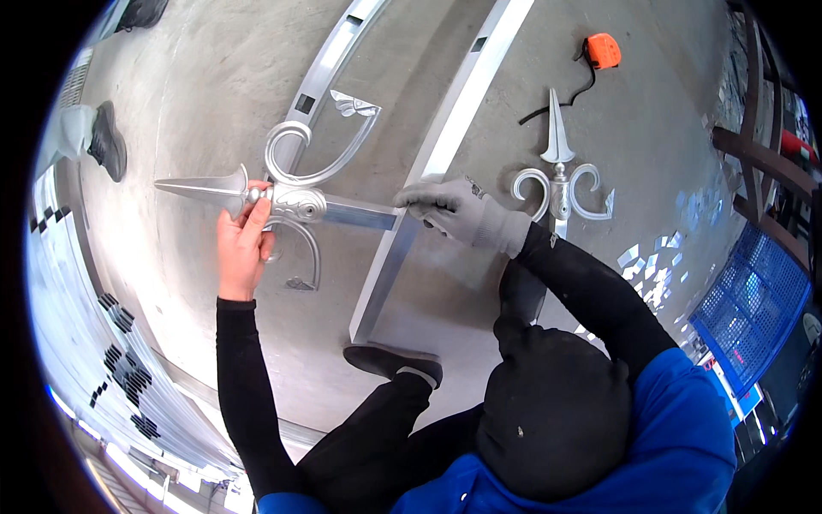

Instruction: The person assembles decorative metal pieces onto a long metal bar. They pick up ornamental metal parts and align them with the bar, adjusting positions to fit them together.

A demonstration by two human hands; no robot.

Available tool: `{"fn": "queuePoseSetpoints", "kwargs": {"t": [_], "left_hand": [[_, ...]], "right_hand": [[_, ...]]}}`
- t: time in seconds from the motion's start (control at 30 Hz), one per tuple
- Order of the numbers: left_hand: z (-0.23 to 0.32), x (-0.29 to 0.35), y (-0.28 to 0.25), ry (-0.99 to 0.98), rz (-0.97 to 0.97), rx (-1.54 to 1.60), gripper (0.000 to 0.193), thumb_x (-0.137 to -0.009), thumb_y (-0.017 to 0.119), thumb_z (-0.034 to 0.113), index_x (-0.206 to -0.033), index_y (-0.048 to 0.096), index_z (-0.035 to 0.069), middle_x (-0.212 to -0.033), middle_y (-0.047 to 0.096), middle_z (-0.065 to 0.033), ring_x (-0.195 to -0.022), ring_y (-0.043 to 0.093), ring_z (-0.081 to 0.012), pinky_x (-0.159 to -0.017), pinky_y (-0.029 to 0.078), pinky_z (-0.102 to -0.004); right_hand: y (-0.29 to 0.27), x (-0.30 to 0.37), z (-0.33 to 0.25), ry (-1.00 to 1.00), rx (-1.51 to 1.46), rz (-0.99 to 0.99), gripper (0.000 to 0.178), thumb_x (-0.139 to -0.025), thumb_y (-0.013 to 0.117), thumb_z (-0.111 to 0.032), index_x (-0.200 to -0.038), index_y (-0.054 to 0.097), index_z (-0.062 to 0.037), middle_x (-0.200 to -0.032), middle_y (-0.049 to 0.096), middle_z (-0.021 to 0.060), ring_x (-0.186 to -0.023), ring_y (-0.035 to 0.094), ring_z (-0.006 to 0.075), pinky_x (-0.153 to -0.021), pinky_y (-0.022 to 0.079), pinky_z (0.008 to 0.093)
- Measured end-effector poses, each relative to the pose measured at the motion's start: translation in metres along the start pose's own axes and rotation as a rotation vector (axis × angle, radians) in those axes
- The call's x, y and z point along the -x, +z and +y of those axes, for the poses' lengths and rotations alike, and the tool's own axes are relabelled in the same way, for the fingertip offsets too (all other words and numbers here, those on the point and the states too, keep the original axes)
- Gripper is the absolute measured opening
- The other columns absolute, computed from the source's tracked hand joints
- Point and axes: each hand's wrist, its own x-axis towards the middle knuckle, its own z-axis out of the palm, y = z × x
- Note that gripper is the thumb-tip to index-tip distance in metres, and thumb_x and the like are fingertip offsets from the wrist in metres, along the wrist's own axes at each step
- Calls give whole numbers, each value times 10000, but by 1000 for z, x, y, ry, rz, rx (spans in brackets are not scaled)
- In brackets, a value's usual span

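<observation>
A silver spear-shaped metal finial (298,206) lies sideways, its point to the left and a curled scroll on each side. My bare left hand (244,244) is closed around its neck below the spear tip. A short square bar (360,213) runs from the finial to a long silver rail (445,128), meeting it at its edge. My right hand (458,210), in a grey glove, is closed over the rail at that meeting point; the fingertips' exact hold is partly hidden. A second, similar finial (559,193) lies to the right, pointing away from me.
Another silver rail with square holes (330,64) lies further left. An orange tape measure (603,50) with a black strap sits far right. Shiny scraps (655,270), a blue perforated crate (752,300) and a brown frame (762,158) are at right. Another person's shoe (107,141) is at left.
</observation>
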Motion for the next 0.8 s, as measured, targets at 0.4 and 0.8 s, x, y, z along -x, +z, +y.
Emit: {"fn": "queuePoseSetpoints", "kwargs": {"t": [0.4,0.8], "left_hand": [[-34,-20,-26,-239,-25,358,281,-1094,604,274,-1302,621,87,-1090,699,-19,-772,653,-89,-464,308,-204],[-55,-22,-17,-296,-58,416,290,-1090,613,299,-1314,627,116,-1062,715,-17,-759,653,-100,-457,301,-196]], "right_hand": [[-19,-1,-22,-144,302,-212,430,-978,629,-73,-1386,644,-205,-1024,752,99,-842,727,291,-771,571,375],[50,40,11,-13,-438,421,431,-944,747,-22,-1312,533,-91,-833,577,-23,-720,572,52,-647,494,241]]}}
